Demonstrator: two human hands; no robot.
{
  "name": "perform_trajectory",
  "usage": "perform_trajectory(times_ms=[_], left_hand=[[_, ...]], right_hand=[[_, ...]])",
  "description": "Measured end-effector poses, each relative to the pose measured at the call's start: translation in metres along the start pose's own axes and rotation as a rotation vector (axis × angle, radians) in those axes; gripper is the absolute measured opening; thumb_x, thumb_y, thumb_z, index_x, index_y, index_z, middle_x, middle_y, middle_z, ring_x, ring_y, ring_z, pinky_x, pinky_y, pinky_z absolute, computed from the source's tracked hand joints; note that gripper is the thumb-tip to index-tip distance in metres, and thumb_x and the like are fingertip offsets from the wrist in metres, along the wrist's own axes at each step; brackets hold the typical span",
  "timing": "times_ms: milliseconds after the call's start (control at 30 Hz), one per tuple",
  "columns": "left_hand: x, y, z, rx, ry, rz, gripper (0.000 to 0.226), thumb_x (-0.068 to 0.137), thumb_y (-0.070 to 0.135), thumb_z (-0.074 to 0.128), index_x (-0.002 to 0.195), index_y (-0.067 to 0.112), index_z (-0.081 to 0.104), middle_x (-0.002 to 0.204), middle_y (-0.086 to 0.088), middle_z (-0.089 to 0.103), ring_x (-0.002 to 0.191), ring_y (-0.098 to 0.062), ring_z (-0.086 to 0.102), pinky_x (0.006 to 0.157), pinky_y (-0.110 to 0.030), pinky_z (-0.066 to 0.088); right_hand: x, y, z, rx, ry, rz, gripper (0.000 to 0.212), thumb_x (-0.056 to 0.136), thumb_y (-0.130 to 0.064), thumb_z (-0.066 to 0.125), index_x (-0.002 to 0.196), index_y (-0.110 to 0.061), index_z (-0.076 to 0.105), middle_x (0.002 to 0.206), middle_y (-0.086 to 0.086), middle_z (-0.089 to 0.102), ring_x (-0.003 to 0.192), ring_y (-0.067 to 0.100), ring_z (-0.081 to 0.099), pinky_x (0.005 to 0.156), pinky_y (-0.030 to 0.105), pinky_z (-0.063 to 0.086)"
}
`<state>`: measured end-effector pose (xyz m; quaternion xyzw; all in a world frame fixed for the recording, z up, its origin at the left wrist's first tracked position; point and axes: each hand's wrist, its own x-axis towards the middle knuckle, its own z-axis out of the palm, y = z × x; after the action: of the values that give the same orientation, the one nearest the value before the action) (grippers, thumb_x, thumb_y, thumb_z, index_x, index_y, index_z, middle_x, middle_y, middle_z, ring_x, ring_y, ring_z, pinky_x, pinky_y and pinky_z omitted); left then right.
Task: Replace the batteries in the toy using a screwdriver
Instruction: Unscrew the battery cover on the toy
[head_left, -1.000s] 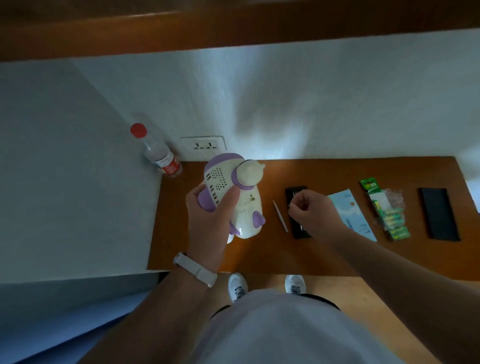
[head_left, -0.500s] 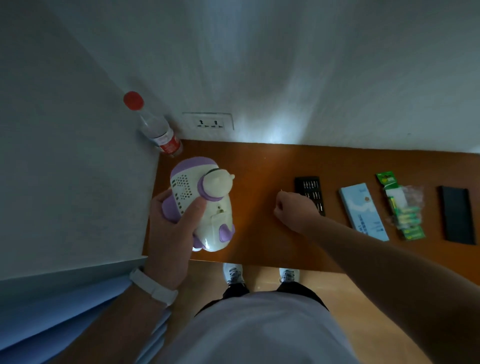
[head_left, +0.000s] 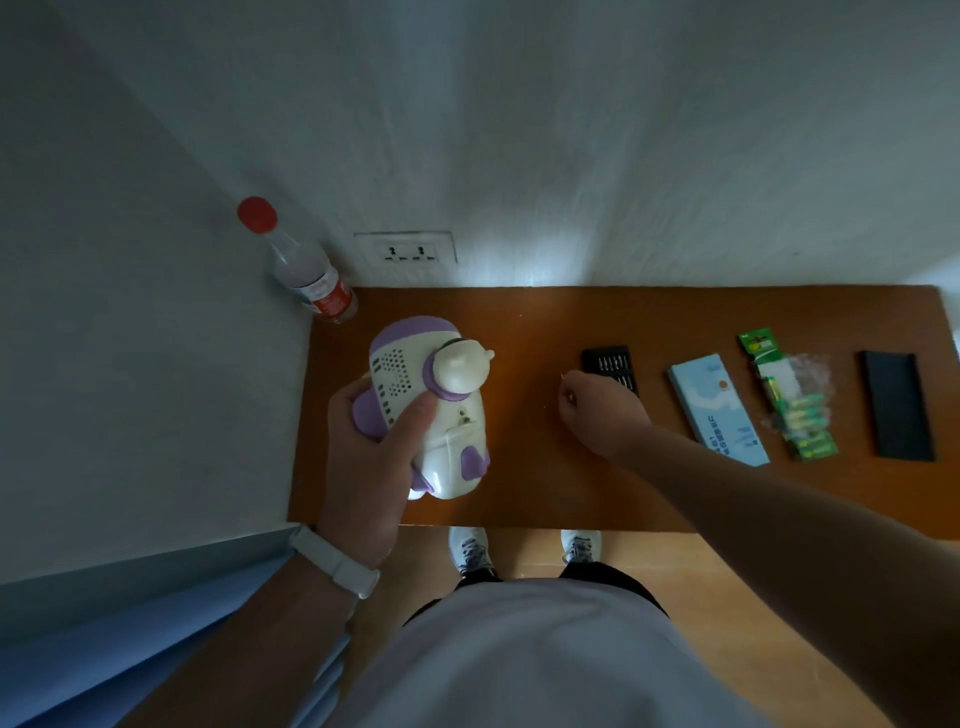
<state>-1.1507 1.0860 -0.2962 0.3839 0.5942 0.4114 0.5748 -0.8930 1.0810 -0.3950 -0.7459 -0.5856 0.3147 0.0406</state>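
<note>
Looks like home or dorm-type room; narrow wooden worktop (head_left: 675, 322) wedged into corner between plain white walls (head_left: 519, 130); double wall socket (head_left: 406, 249) just above worktop's back edge; clear water bottle (head_left: 311, 270) with red cap parked in corner beside socket; light wood-look floor (head_left: 727, 597) below; blue fabric (head_left: 130, 623) lower left, can't tell if bedding or curtain; dim light, pale glow on back wall; person standing at worktop in sneakers (head_left: 470, 551)

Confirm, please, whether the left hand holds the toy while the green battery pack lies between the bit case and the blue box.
Not quite: the head view shows the left hand holding the toy, but the green battery pack lies between the blue box and the black panel.
</note>
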Motion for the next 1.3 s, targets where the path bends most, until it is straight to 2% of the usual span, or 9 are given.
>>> perform_trajectory(times_ms=[133,267,467,567,700,867,1000,1167,1300], left_hand=[[-0.002,0.008,0.018,0.004,-0.043,0.014,0.089,0.057,0.053,0.085,0.131,0.023,0.047,0.122,0.001,0.066,0.109,-0.016,0.069,0.07,-0.029,0.061],[-0.008,0.018,0.043,-0.007,-0.102,0.034,0.076,0.056,0.053,0.084,0.121,0.037,0.048,0.109,0.014,0.068,0.103,-0.007,0.069,0.066,-0.028,0.061],[-0.025,0.035,0.082,-0.024,-0.197,0.073,0.072,0.06,0.049,0.085,0.12,0.039,0.047,0.108,0.013,0.071,0.102,-0.014,0.072,0.065,-0.031,0.062],[-0.035,0.046,0.097,-0.01,-0.226,0.124,0.076,0.058,0.054,0.087,0.12,0.04,0.046,0.109,0.013,0.07,0.103,-0.015,0.072,0.064,-0.027,0.061],[-0.046,0.057,0.115,0.022,-0.233,0.2,0.07,0.06,0.053,0.078,0.12,0.041,0.045,0.118,0.004,0.065,0.108,-0.017,0.068,0.066,-0.026,0.06],[-0.057,0.06,0.134,0.045,-0.225,0.286,0.06,0.075,0.039,0.085,0.12,0.038,0.044,0.114,0.007,0.064,0.107,-0.014,0.067,0.066,-0.022,0.059],[-0.064,0.062,0.144,0.059,-0.23,0.352,0.063,0.067,0.038,0.08,0.119,0.033,0.045,0.103,0.022,0.067,0.104,-0.008,0.067,0.069,-0.02,0.058],[-0.073,0.068,0.149,0.113,-0.251,0.424,0.067,0.067,0.041,0.079,0.124,0.032,0.045,0.114,0.011,0.066,0.11,-0.017,0.066,0.076,-0.026,0.059],[-0.083,0.072,0.15,0.196,-0.201,0.515,0.067,0.071,0.046,0.079,0.128,0.039,0.045,0.118,0.014,0.065,0.113,-0.016,0.064,0.08,-0.027,0.059]], right_hand=[[-0.026,-0.007,-0.028,0.164,0.01,-0.025,0.01,0.1,-0.031,0.05,0.102,-0.028,0.059,0.077,-0.007,0.064,0.062,0.014,0.066,0.056,0.036,0.058],[-0.058,-0.017,-0.058,0.277,0.071,-0.078,0.008,0.097,-0.033,0.055,0.095,-0.034,0.062,0.076,-0.011,0.064,0.063,0.007,0.063,0.057,0.029,0.057],[-0.107,-0.028,-0.102,0.638,0.134,-0.16,0.014,0.086,-0.035,0.061,0.097,-0.042,0.059,0.088,-0.016,0.065,0.081,0.004,0.062,0.065,0.015,0.051],[-0.123,-0.029,-0.12,0.911,-0.015,-0.193,0.035,0.074,-0.047,0.061,0.107,-0.056,0.052,0.103,-0.025,0.066,0.097,0.001,0.065,0.08,0.024,0.058],[-0.129,-0.019,-0.135,1.174,-0.154,-0.194,0.052,0.074,-0.041,0.07,0.12,-0.053,0.052,0.118,-0.015,0.068,0.112,0.013,0.066,0.095,0.039,0.056],[-0.132,-0.011,-0.149,1.241,-0.22,-0.224,0.058,0.078,-0.039,0.073,0.128,-0.052,0.047,0.124,-0.01,0.067,0.117,0.015,0.064,0.097,0.043,0.054],[-0.133,-0.006,-0.157,1.276,-0.228,-0.27,0.059,0.082,-0.033,0.072,0.133,-0.05,0.046,0.124,-0.009,0.066,0.118,0.016,0.063,0.097,0.046,0.054],[-0.137,0.0,-0.168,1.295,-0.241,-0.375,0.063,0.086,-0.025,0.07,0.137,-0.048,0.041,0.126,-0.006,0.065,0.118,0.02,0.062,0.096,0.045,0.054],[-0.138,-0.003,-0.174,1.249,-0.219,-0.473,0.068,0.08,-0.024,0.073,0.138,-0.038,0.039,0.122,0.002,0.064,0.09,0.017,0.069,0.082,0.035,0.054]])
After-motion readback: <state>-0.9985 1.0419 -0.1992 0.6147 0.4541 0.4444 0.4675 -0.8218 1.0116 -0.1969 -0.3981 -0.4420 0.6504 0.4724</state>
